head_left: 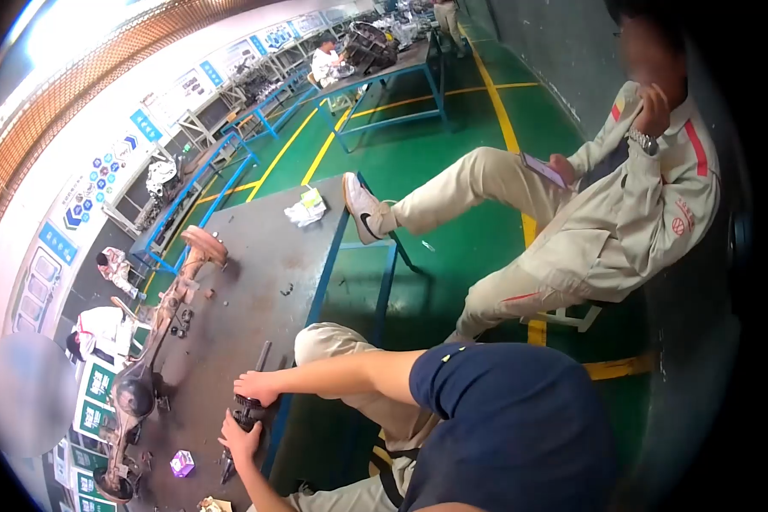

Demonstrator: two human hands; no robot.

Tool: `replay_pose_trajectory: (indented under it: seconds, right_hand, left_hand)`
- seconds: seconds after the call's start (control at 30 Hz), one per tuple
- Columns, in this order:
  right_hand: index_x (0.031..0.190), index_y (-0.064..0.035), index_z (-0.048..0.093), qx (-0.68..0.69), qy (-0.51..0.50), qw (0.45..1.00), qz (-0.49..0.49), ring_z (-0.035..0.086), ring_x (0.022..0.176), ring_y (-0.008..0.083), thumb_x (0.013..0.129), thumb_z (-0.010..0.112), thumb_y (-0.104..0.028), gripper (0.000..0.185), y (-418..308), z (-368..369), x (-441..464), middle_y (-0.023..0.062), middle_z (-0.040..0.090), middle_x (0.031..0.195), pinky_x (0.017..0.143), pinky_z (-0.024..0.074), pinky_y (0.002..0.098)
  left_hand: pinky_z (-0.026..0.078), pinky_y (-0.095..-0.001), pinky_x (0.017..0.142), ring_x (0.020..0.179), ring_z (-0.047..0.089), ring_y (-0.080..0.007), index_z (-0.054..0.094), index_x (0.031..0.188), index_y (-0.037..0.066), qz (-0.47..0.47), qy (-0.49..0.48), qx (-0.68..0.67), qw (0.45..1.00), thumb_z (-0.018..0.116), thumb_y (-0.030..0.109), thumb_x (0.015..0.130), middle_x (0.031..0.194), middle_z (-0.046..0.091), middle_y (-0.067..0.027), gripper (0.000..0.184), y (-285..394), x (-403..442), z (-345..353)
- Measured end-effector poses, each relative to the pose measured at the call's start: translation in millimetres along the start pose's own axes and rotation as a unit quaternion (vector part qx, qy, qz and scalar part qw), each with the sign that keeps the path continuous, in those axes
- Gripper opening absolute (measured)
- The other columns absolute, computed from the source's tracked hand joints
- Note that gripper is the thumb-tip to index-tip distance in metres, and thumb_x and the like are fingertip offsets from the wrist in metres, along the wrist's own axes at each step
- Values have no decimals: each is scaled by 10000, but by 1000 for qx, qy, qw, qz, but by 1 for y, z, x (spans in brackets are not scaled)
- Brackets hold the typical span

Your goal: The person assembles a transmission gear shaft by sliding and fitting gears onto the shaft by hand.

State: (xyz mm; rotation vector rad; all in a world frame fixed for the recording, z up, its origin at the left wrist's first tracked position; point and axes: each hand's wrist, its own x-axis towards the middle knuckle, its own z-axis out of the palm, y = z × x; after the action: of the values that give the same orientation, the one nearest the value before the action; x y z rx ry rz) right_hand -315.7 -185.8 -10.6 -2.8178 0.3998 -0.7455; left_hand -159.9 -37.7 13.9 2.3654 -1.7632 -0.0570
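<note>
A dark metal shaft with gears [246, 418] lies along the near edge of the grey workbench [273, 247]. My right hand [258, 387] is closed around its upper part, and a bare length of shaft sticks out past the fingers. Just below, my left hand [242, 438] wraps round the toothed part of the same shaft. Fingers cover much of the gears. Both forearms reach in from the right, over the bench edge.
A rusty vehicle axle [134, 397] with end drums spans the bench's far side, small metal parts [179, 324] beside it. A purple box [182, 463] and a white-and-green packet [305, 207] lie on the bench. A person [606, 205] sits close by, one shoe against the bench corner.
</note>
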Motion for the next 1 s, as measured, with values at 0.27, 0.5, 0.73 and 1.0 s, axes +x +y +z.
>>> replay_pose_trajectory:
  seconds: [0.27, 0.5, 0.73, 1.0]
  right_hand:
    - [1202, -12, 550, 38, -31, 999, -16, 541, 1120, 356, 596, 793, -158, 668, 12, 8, 9, 183, 559, 1201, 948, 462, 444]
    - [1271, -62, 540, 10, 140, 986, 93, 530, 1180, 329, 657, 754, -106, 652, -21, 23, -18, 160, 566, 1213, 1153, 217, 543]
    - [1366, -57, 464, 29, 310, 942, 124, 446, 1293, 381, 699, 718, -152, 720, -72, -17, -83, 246, 490, 1359, 1094, 319, 502]
    - [903, -24, 543, -9, 494, 864, 95, 553, 745, 286, 760, 569, 3, 149, -136, -80, -125, 142, 540, 831, 707, 467, 353]
  left_hand:
    - [246, -558, 1140, 1327, 432, -380, 299, 1512, 74, 90, 78, -7, 993, 816, 386, 696, 1429, 470, -215, 1015, 4, 24, -3]
    - [229, -632, 1121, 1258, 525, -369, 416, 1423, 84, 77, 40, -14, 996, 780, 487, 698, 1315, 590, -194, 906, 22, 29, 6]
    - [433, -498, 1014, 1162, 587, -355, 500, 1375, 120, 164, 70, -57, 982, 766, 423, 702, 1271, 617, -165, 785, 19, 30, 2]
    - [441, -489, 988, 1151, 559, -363, 503, 1269, 42, 168, 70, -78, 980, 699, 416, 705, 1235, 597, -158, 704, 26, 38, 3]
